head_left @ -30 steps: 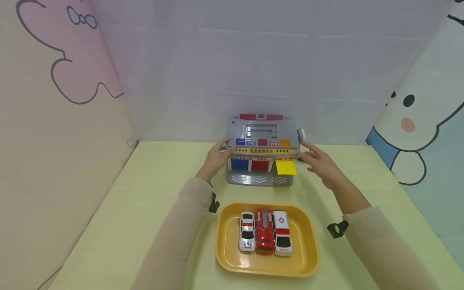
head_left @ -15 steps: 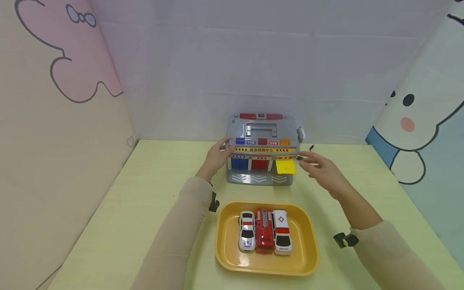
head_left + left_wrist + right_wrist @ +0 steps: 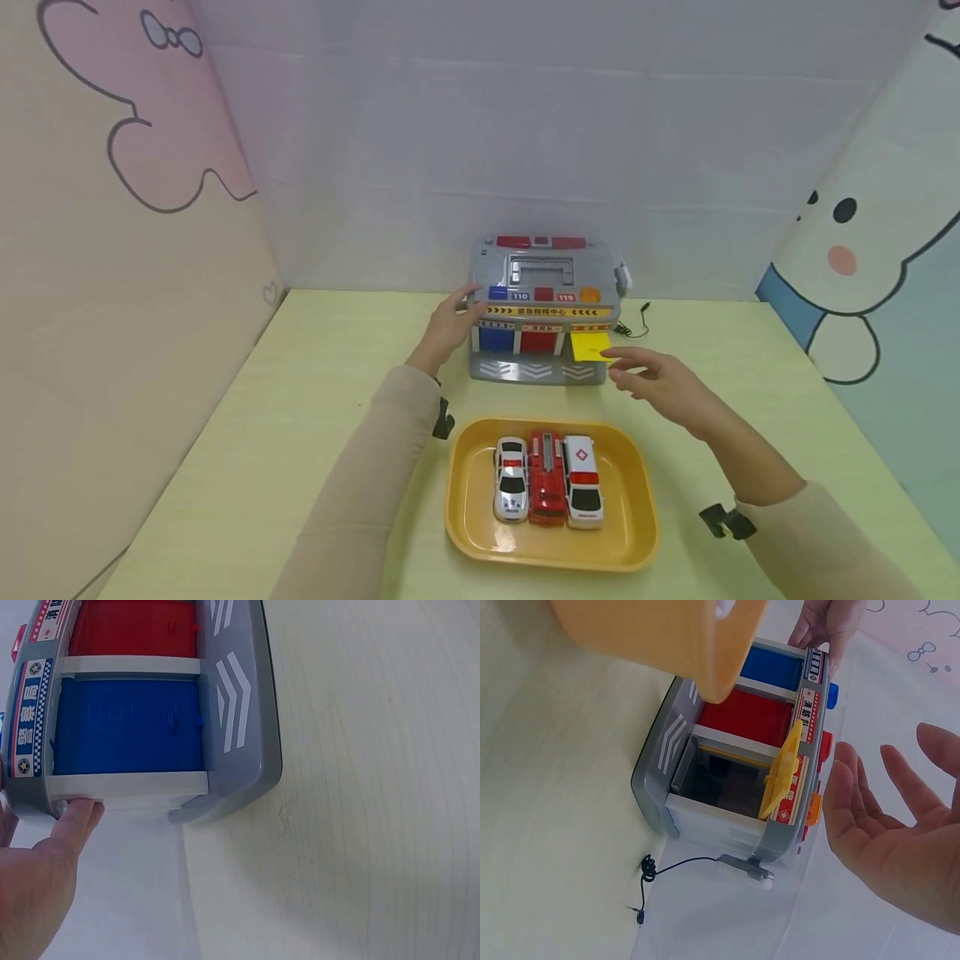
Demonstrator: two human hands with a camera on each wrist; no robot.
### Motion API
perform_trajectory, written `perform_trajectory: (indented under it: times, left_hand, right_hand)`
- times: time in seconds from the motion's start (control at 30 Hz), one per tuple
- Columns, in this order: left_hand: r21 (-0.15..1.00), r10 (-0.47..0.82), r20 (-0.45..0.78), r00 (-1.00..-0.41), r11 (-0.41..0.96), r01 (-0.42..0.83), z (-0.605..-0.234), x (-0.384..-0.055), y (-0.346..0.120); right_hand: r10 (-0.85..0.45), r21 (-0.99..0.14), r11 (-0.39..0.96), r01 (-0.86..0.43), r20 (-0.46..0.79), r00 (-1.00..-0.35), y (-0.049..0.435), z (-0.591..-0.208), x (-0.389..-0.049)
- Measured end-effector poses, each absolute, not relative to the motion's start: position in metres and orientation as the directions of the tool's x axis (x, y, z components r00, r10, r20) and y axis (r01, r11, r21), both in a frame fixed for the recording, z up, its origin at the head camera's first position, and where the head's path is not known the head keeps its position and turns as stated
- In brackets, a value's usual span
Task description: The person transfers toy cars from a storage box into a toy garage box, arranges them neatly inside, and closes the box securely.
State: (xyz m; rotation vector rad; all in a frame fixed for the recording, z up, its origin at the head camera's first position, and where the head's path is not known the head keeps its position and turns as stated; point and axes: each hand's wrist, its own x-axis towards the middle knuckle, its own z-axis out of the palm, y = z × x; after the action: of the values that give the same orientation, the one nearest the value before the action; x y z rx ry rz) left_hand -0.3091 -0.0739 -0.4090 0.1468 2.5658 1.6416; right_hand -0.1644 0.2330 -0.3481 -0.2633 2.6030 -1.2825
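Observation:
A grey toy garage (image 3: pixel 536 367) stands near the back of the table, with a blue door (image 3: pixel 127 726), a red door (image 3: pixel 746 716) and a raised yellow door (image 3: pixel 781 776). Behind the yellow door, the right wrist view shows a dark compartment (image 3: pixel 724 780). My left hand (image 3: pixel 444 329) rests on the garage's left side, fingers touching its side wall. Just right of the yellow door hovers my right hand (image 3: pixel 660 385), its fingers loosely bent and holding nothing. In the head view its fingertips overlap the door's corner; the right wrist view shows them apart from it.
A yellow tray (image 3: pixel 480 546) in front of the garage holds a police car (image 3: pixel 512 492), a red fire engine (image 3: pixel 547 487) and an ambulance (image 3: pixel 583 467). A thin black cable (image 3: pixel 637 333) lies on the table (image 3: pixel 315 392) right of the garage. A wall (image 3: pixel 525 142) rises behind.
My right hand has come away from the garage's right side, toward me and down beside the yellow door, uncovering the cable. The left hand, garage and tray stay put.

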Motion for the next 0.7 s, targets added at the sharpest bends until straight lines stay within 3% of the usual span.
perform_trajectory:
  times: [0.7]
  left_hand:
    - [0.914,0.111,-0.033,-0.993,0.405,0.015,-0.411,-0.310,-0.073]
  right_hand:
    - [-0.357,-0.796,0.605,-0.027,-0.241,-0.903,0.218,-0.373,-0.134]
